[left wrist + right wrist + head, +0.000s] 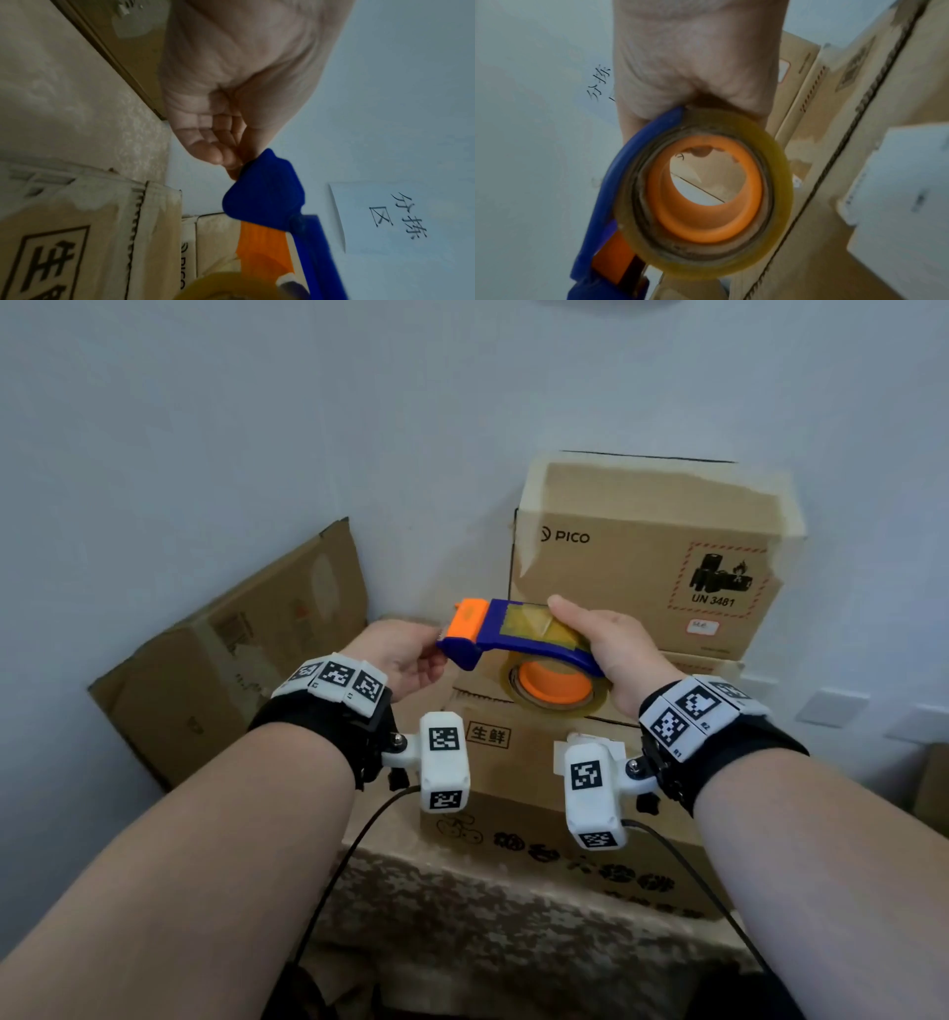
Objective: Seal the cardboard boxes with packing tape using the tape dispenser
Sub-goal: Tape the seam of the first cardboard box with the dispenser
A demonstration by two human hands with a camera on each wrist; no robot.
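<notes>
Both bare forearms reached forward, each wrist strapped in a black band. The right hand (613, 649) curled around the blue-and-orange plastic tape dispenser (513, 636), thumb on top. The left hand (403, 657), fingers curled, pinched its near-left end.

Left hand (405, 654) fingertips — behind dispenser (513, 634)

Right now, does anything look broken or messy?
Yes. The PICO box has ragged, torn tape remnants along its top edges, and a flattened cardboard box leans crookedly against the wall. The tape dispenser looks fine.
</notes>
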